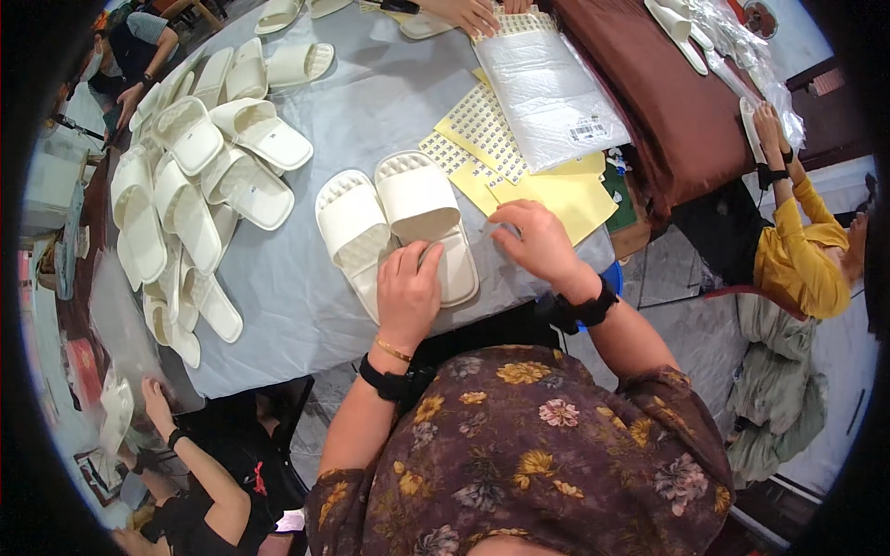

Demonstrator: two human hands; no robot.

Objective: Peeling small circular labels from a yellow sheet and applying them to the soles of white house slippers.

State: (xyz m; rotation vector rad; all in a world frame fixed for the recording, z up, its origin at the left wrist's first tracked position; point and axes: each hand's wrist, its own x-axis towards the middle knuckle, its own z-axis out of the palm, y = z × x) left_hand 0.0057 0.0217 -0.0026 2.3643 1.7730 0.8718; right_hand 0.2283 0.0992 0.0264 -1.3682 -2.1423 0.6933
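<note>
A pair of white slippers (417,199) with quilted insoles lies side by side in front of me, toes away. My left hand (408,287) rests on their heel ends, its fingers stretched over the inner edges. To the right of the pair, my right hand (540,243) hovers by the yellow sticker sheets (575,199), touching no slipper. Its thumb and bent fingers are apart, and no object shows between them. More sheets with rows of small printed labels (477,130) lie beyond it, partly under a white padded bag (547,97).
Many white slippers (190,185) are heaped on the left of the grey-covered table (334,120). Across the table are another person's hands (468,17) by label sheets. Co-workers handle slippers at the right (769,139) and lower left (158,408). A brown padded surface (649,111) adjoins the table.
</note>
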